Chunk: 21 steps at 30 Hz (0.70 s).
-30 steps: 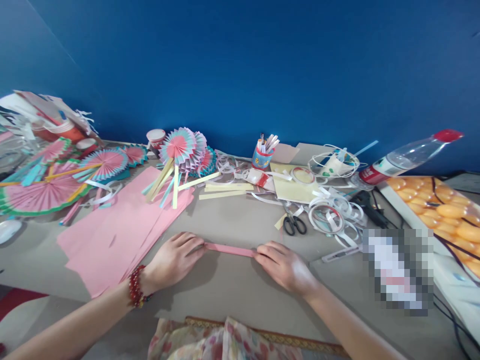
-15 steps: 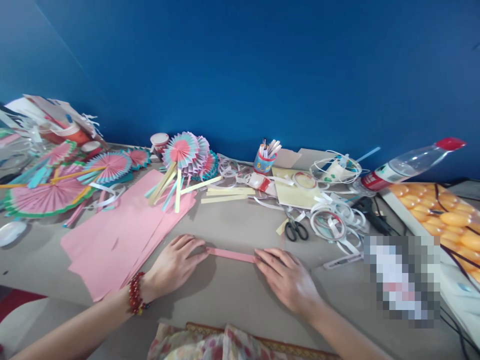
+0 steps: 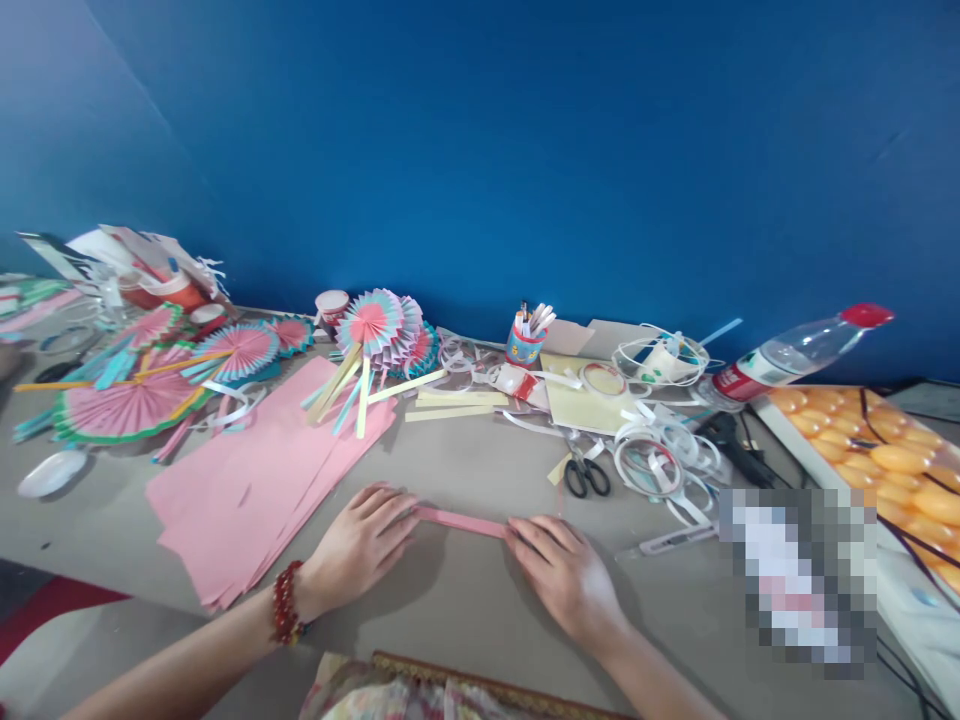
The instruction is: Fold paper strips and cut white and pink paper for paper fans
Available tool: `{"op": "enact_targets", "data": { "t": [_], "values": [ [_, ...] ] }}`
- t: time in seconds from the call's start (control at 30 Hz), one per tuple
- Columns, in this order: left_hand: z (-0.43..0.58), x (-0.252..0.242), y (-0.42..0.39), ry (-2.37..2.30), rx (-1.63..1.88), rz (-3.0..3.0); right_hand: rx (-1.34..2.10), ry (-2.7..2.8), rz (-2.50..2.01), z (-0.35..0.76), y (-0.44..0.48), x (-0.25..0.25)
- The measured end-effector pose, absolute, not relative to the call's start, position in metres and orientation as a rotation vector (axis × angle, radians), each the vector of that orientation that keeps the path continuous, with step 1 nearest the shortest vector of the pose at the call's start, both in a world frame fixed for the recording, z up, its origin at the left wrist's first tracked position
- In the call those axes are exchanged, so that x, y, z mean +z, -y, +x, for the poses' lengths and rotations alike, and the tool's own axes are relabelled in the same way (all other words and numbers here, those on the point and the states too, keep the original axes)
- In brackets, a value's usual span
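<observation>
A narrow folded pink paper strip [image 3: 461,520] lies on the grey table [image 3: 472,455] in front of me. My left hand [image 3: 360,545], with a red bead bracelet at the wrist, rests flat on the strip's left end with its fingers stretched out. My right hand [image 3: 566,580] lies flat on the right end, fingers extended. Both hands press the strip down against the table rather than gripping it.
A stack of pink paper sheets [image 3: 247,490] lies to the left. Behind it are pleated paper fans [image 3: 375,325]. Black scissors [image 3: 586,475], tape rings [image 3: 649,460], a pen cup [image 3: 523,340], a plastic bottle [image 3: 795,350] and an orange tray [image 3: 892,450] sit to the right.
The view has tilted and shifted slightly. Both hands stay flat on the ends of the pink strip, barely moved.
</observation>
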<state>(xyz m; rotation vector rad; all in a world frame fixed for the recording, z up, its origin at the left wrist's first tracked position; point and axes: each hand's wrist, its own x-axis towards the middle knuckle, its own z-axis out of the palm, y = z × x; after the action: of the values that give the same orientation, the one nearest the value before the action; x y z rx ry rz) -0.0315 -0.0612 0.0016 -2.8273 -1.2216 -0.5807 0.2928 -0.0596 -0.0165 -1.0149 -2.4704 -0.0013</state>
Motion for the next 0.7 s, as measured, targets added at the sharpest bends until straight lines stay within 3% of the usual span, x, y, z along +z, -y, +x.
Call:
{"op": "enact_targets", "data": {
  "t": [0.23,0.5,0.7],
  "values": [
    [0.002,0.017,0.046,1.258,-0.681,-2.781,-0.037,2.456,-0.972,0.290,0.056,-0.024],
    [0.023,-0.002,0.064,1.105,-0.197,-2.923,-0.047,2.507,-0.963,0.289,0.056,-0.019],
    [0.015,-0.009,0.061,1.112,-0.090,-3.003,-0.031,2.526,-0.965,0.291,0.055,-0.018]
  ]
}}
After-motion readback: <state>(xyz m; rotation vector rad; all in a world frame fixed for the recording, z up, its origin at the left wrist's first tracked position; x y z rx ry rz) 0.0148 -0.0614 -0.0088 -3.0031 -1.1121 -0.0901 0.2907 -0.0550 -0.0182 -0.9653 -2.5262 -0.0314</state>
